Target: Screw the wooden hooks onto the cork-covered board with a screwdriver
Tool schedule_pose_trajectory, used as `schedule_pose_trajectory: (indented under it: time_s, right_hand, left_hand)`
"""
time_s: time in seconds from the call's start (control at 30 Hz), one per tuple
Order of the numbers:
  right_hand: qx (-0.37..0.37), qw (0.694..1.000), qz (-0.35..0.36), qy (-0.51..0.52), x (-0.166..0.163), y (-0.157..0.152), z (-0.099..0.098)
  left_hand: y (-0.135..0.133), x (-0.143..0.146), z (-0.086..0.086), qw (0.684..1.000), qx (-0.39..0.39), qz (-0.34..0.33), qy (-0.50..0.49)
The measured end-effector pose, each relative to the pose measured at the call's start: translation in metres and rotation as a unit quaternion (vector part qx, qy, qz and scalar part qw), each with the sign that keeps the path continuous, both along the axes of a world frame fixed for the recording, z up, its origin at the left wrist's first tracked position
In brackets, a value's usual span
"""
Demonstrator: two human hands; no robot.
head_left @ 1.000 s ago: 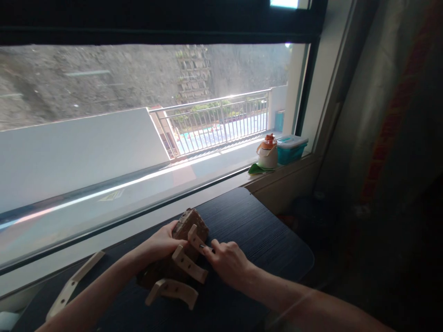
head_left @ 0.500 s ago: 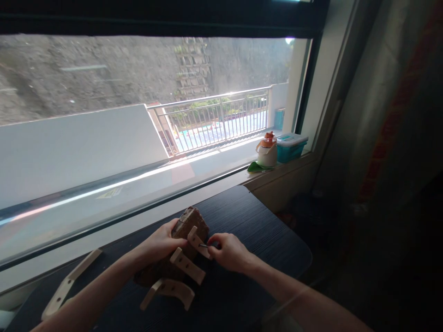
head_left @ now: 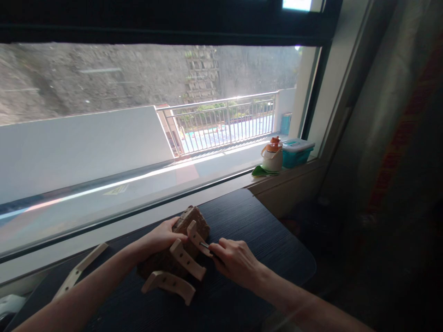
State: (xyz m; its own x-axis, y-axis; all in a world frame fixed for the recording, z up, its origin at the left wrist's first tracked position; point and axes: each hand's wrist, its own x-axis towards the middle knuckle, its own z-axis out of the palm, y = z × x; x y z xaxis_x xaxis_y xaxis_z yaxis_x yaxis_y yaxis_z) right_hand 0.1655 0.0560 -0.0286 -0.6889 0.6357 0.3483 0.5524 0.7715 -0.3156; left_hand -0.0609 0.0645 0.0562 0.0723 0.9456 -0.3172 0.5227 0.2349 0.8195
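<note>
A brown block with rough, bark-like edges (head_left: 200, 222) lies on the dark table. My left hand (head_left: 163, 239) is closed over its near-left side, the thumb by the farthest wooden piece. Three pale curved wooden pieces with holes lie across the block: a far one (head_left: 193, 230), a middle one (head_left: 187, 260) and a near one (head_left: 170, 280). My right hand (head_left: 237, 259) grips a screwdriver (head_left: 205, 245), its thin metal shaft pointing at a hole in the far piece. The handle is mostly hidden in my fingers; whether a screw sits at the tip, I cannot make out.
Another pale wooden piece (head_left: 78, 271) lies left, partly behind my left forearm. On the windowsill stand a cream pot with an orange top (head_left: 272, 160), a green leaf-shaped item (head_left: 263, 172) and a teal lidded box (head_left: 297, 154). The dark table (head_left: 263, 230) ends at a rounded right corner.
My right hand has shifted slightly right and turned, its knuckles now more on top, and more of the screwdriver shaft shows. The left hand keeps its hold on the block. The whole view has shifted slightly.
</note>
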Motion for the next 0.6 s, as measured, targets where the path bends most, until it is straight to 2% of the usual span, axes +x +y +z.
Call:
schedule_pose_trajectory:
  time_s: [0.07, 0.13, 0.3, 0.4, 0.5, 0.6]
  right_hand:
    - [0.08, 0.996, 0.007, -0.043, 0.002, 0.004, 0.001]
    - [0.129, 0.989, 0.028, -0.061, 0.005, 0.009, 0.002]
    - [0.153, 0.978, 0.085, -0.11, 0.012, 0.017, 0.006]
    - [0.156, 0.975, 0.104, -0.118, 0.013, 0.018, 0.004]
    - [0.113, 0.986, 0.094, -0.073, 0.011, 0.017, -0.009]
    - [-0.042, 0.995, 0.04, 0.075, 0.004, 0.013, -0.028]
  left_hand:
    - [0.001, -0.005, 0.001, 1.0, -0.017, -0.006, -0.016]
    - [0.001, -0.008, 0.003, 0.998, -0.04, -0.014, -0.035]
    - [-0.002, -0.006, 0.008, 0.993, -0.11, -0.02, -0.038]
    - [-0.001, -0.003, 0.006, 0.994, -0.098, -0.031, -0.023]
    - [0.0, -0.002, -0.001, 0.997, -0.064, -0.039, -0.016]
    - [0.0, -0.002, -0.005, 0.998, -0.051, -0.034, -0.005]
